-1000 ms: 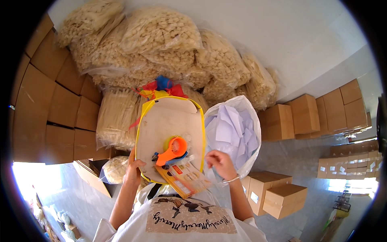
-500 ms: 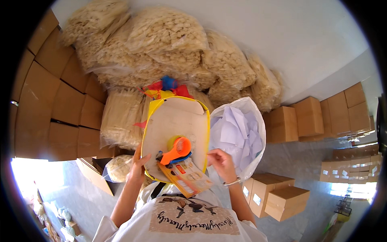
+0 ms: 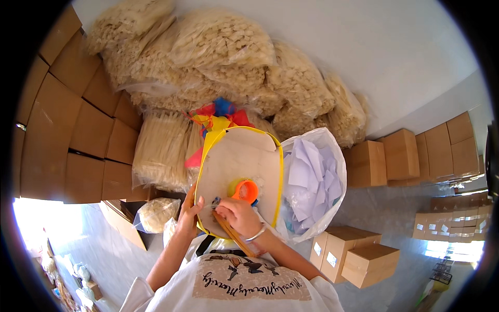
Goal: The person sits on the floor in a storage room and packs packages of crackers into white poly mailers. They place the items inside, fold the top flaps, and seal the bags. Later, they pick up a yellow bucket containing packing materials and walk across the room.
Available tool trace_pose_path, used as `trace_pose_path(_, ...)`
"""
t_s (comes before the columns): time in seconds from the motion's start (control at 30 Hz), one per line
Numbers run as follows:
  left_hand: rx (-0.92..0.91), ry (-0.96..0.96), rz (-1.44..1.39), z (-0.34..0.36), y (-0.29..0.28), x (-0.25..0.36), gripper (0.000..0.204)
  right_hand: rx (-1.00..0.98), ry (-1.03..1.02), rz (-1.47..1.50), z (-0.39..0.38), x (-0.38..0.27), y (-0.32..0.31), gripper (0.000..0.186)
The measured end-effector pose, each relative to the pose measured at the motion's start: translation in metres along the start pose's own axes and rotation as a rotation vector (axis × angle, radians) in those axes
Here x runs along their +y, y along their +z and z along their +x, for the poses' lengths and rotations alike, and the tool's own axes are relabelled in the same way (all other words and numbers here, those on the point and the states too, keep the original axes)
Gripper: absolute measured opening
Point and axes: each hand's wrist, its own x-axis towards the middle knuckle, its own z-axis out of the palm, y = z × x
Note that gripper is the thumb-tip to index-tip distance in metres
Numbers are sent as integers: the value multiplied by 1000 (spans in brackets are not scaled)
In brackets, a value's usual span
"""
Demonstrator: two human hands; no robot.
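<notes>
An open container with a yellow rim (image 3: 281, 171) and a pale inside stands upright against my front. My left hand (image 3: 188, 214) grips its left edge, thumb inside and fingers outside. Reaching into its lower part, my right hand (image 3: 238, 214) has its fingers closed; what they pinch is hidden. An orange scoop-like cup (image 3: 246, 191) lies just beyond these fingers, over something yellow-green. Small dark bits (image 3: 216, 200) are at the fingertips. Beneath the right hand an orange printed packet (image 3: 232, 235) leans toward me, partly covered by the hand and wrist.
A white bag of crumpled white paper (image 3: 312, 177) stands right of the container. Clear bags of pale wooden sticks (image 3: 223, 47) are piled behind it, with red and blue pieces (image 3: 224, 107) in front. Cardboard boxes stand at left (image 3: 88, 130) and right (image 3: 364, 252).
My right hand has moved left from the container's right rim into its lower part, over the orange packet. The packet has turned to a steeper slant. The container sits slightly farther right in view.
</notes>
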Motion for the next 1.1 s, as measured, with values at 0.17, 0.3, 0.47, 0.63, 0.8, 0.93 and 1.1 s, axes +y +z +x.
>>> trace_pose_path(0.17,23,46,165,4,3,-8,72,-30,-136,-35,-16,-16,-16,5)
trace_pose_path(0.3,24,1,129,8,7,-13,76,-240,-165,-7,-25,-18,-9,5)
trace_pose_path(0.47,3,-59,99,11,9,-27,81,-243,-196,-28,-29,-25,-13,12)
trace_pose_path(0.63,6,-83,126,13,23,-27,83,-267,-110,-72,-38,-33,-30,15)
trace_pose_path(0.8,39,-157,154,23,23,-31,82,-332,-163,-24,-41,-39,-32,8)
trace_pose_path(0.93,1,-225,35,49,-11,-43,83,-246,-179,-145,-53,-44,-41,5)
trace_pose_path(1.1,46,-84,84,49,-43,-58,82,616,-62,-276,-60,-36,-106,6)
